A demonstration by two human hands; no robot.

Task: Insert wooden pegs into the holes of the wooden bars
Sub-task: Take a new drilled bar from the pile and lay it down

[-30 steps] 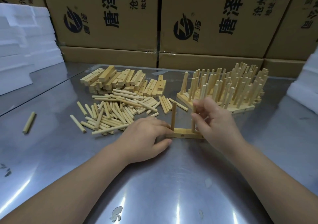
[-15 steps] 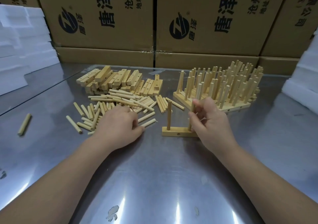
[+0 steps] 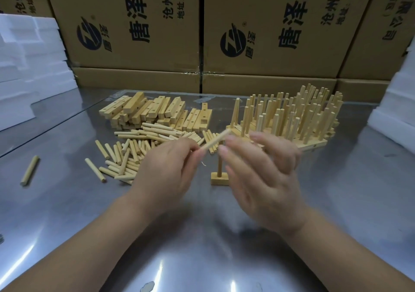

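Note:
My left hand (image 3: pixel 167 170) pinches a single wooden peg (image 3: pixel 216 140) and holds it raised above the table, tip pointing up and right. My right hand (image 3: pixel 261 175) hovers next to it with relaxed, spread fingers and holds nothing. Below them a wooden bar (image 3: pixel 219 181) lies on the metal table with an upright peg (image 3: pixel 220 164) in its left hole; my right hand hides the bar's right part. Loose pegs (image 3: pixel 134 150) lie in a pile at the left.
A stack of drilled bars (image 3: pixel 155 114) lies behind the loose pegs. Finished bars with upright pegs (image 3: pixel 292 118) stand at the back right. One stray peg (image 3: pixel 29 173) lies far left. Cardboard boxes (image 3: pixel 202 29) and white foam blocks (image 3: pixel 29 62) line the table's back and sides.
My left hand left the bar, took a peg from the pile and lifted it toward the middle. My right hand let go of the bar's right peg and opened.

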